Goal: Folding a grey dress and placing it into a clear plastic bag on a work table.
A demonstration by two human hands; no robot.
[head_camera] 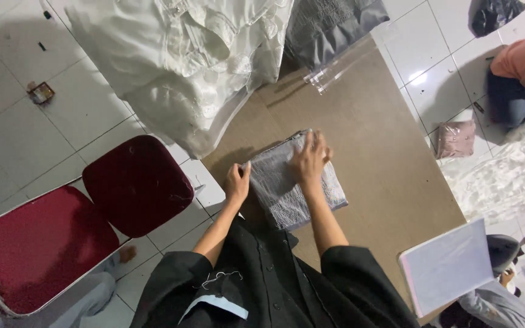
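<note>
The folded grey cloth point(296, 185) lies on the brown table point(384, 158), just in front of the person's body. Its long axis goes from the near side, close to the black jacket, up and a little to the right, toward the far edge of the table.

The right hand point(311, 159) lies flat on the upper part of the cloth, fingers spread and pressing down; its grip is released, it grasps nothing. The left hand point(237, 182) is at the left edge of the cloth, touching this edge. Its fingers seem bent around the border, but I cannot tell if they really pinch it. So the cloth lies under the right hand and to the right of the left hand. The right hand is more over the middle of the cloth; the left one is only at the side.

Farther on the table there is a big white lace fabric point(189, 54) which hangs over the left edge, and beside it a dark grey folded fabric point(332, 24) with a clear plastic bag point(341, 67) just below it. At the near right corner lies a flat pale package point(448, 264), rectangular, with a pink edge. On the floor to the right is a small pink packet point(456, 140) in plastic. Two dark red chairs point(92, 212) stand to the left.
</note>
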